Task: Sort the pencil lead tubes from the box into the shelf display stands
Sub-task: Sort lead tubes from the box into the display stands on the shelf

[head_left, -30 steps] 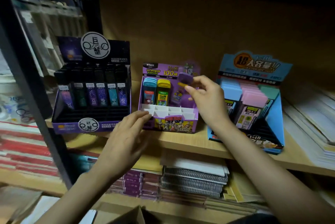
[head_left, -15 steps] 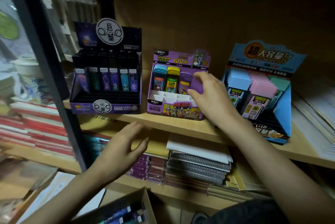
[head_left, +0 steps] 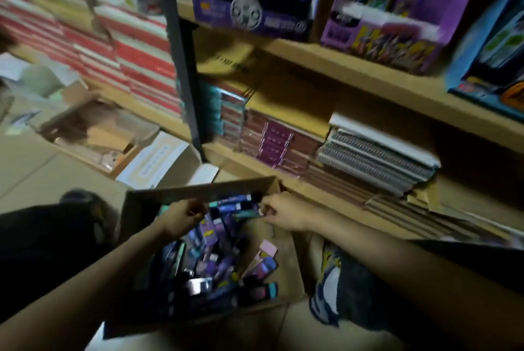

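Pencil lead tubes (head_left: 215,274): heaped loose and crosswise inside the cardboard box (head_left: 198,194), mostly purple, blue and teal; too blurred to read any print.
Teal tube (head_left: 244,214): on top of the heap, lying along the box's far wall.
Right hand (head_left: 283,214): at the box's far right corner, thumb and forefinger pinching the right end of the teal tube.
Left hand (head_left: 184,217): over the far left part of the box, fingers curled down into the heap; impossible to tell whether gripping a tube or only raking.
Step in hand: by the look of both hands inside the box, picking out the next tubes to shelve.
Grip: best one tube per hand, held by an end, lifted straight up clear of those lying across it.
Sorting: worth checking colour and print while low over the box, before reaching up, so each tube goes to a matching slot.
Risk: likely snagging of neighbours, with tubes spilling over the box's low near wall.
Black stand (head_left: 249,15), purple stand (head_left: 391,35), blue stand (head_left: 493,61): above and beyond the box, side by side on the wooden shelf (head_left: 368,78); lower parts only in view.
Spiral notebooks (head_left: 377,157): stacked one shelf down, just beyond the box's far right corner.
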Available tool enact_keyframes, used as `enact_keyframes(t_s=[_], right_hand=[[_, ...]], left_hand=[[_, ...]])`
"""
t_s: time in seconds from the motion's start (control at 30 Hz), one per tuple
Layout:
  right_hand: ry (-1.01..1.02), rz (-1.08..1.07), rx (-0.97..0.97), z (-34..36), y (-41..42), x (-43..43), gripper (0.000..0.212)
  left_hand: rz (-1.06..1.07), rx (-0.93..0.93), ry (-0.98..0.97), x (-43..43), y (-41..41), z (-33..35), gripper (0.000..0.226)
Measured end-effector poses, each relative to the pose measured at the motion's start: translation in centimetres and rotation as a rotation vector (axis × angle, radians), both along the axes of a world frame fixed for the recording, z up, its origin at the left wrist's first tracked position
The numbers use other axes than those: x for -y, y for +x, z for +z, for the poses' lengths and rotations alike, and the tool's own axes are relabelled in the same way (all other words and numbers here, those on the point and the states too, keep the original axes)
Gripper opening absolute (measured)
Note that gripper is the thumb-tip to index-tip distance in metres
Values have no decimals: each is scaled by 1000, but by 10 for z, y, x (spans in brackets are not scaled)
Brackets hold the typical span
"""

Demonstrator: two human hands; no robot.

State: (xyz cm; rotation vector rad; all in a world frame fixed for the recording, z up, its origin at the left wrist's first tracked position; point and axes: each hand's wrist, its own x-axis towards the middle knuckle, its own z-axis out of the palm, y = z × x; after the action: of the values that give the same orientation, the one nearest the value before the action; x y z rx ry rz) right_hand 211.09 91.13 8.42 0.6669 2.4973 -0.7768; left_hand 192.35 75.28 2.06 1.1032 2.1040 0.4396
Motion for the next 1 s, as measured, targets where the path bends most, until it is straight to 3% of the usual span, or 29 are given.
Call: enact_keyframes(t_s=[0.2, 0.3, 0.47, 0.6, 0.7, 0.77, 0.9, 1.0], right_hand=[[-272, -362, 159, -126, 5, 21, 19], [-344, -644, 121, -164, 1, 31, 16], [-436, -996, 11, -198, -22, 49, 45], [-307, -1034, -78, -215, -45, 54, 46], [-354, -1085, -179, -222, -60, 56, 21], [-363, -1122, -200, -226, -68, 59, 34], [-247, -1043, 8, -232, -77, 60, 38], [-309, -1096, 24, -234, -77, 60, 41]], left_hand=[[270, 161, -196, 70, 24, -92, 19], [470, 227, -156, 81, 30, -115, 15], [783, 359, -41, 61, 27, -133, 17], [879, 346, 0, 31, 23, -143, 18], [949, 277, -36, 17, 26, -146, 29], [1008, 279, -19, 8, 31, -148, 38], [1105, 357, 25, -10, 37, -149, 38], [1141, 410, 9, -15, 37, -150, 51]])
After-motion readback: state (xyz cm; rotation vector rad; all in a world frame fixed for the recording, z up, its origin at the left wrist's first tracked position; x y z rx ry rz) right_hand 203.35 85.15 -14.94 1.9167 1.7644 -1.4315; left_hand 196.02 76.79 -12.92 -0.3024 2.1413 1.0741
